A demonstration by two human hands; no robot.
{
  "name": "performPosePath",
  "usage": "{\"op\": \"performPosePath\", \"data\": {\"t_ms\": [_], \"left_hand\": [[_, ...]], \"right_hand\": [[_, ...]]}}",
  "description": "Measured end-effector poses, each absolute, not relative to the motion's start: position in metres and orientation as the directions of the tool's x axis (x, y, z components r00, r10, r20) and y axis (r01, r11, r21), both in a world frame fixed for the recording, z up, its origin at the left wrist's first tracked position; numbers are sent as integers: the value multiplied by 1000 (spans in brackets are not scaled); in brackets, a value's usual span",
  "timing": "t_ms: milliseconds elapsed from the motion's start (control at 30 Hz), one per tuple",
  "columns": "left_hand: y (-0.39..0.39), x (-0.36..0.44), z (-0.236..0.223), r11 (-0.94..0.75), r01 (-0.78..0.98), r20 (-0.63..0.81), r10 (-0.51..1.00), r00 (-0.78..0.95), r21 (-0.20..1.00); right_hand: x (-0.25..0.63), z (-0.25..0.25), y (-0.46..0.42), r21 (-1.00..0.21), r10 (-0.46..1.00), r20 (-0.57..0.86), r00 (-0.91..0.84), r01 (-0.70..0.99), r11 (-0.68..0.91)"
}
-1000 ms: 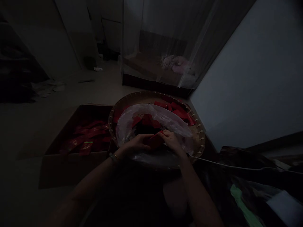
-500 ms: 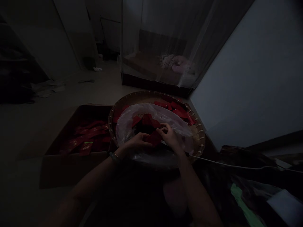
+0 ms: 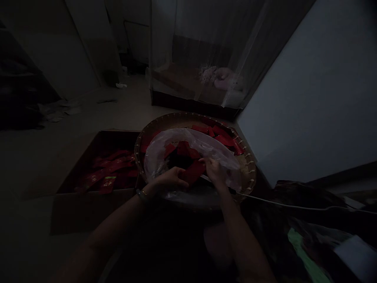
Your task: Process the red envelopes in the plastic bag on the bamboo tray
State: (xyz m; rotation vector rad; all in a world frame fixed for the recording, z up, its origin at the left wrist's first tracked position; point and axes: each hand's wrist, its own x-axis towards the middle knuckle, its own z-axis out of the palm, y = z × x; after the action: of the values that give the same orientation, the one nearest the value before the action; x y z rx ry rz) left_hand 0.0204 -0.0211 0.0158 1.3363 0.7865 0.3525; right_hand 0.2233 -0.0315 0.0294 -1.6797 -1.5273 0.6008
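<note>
The room is very dim. My left hand (image 3: 171,179) and my right hand (image 3: 214,169) are both closed on one red envelope (image 3: 193,171), held over a clear plastic bag (image 3: 219,155) that lies in a round woven basket (image 3: 250,169). More red envelopes (image 3: 184,149) show inside the bag, and others (image 3: 222,137) lie loose at the basket's far rim. A bracelet sits on my left wrist.
A cardboard box (image 3: 73,196) with several red envelopes (image 3: 108,171) stands left of the basket. A netted wooden frame (image 3: 194,78) with soft toys is behind it. A pale wall (image 3: 309,98) rises on the right. A white cord (image 3: 294,206) and dark clutter lie lower right.
My hands have shifted the red envelope slightly up and away over the bag; my right fingers have moved along its far edge. Basket, bag and box stay put.
</note>
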Motion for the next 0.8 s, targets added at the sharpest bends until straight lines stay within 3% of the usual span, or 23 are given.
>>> {"op": "performPosePath", "data": {"t_ms": [100,200,300,500,700,800], "left_hand": [[-21,20,16,247,173,-298,685,665,953],[-18,20,16,241,138,-270,692,669,961],[-17,19,14,233,126,-256,702,664,964],[-15,17,6,245,98,-246,699,672,965],[-15,17,8,212,115,-233,697,678,970],[-14,16,9,201,113,-222,688,691,973]], "right_hand": [[250,21,-38,-719,991,129,43,692,63],[262,12,-51,-535,987,-4,-163,834,136],[262,3,-58,-425,977,-116,-179,898,115],[263,6,-57,-435,971,-134,-196,892,120],[263,13,-68,-330,958,-206,-198,936,123],[270,13,-67,-397,963,-205,-175,914,82]]}}
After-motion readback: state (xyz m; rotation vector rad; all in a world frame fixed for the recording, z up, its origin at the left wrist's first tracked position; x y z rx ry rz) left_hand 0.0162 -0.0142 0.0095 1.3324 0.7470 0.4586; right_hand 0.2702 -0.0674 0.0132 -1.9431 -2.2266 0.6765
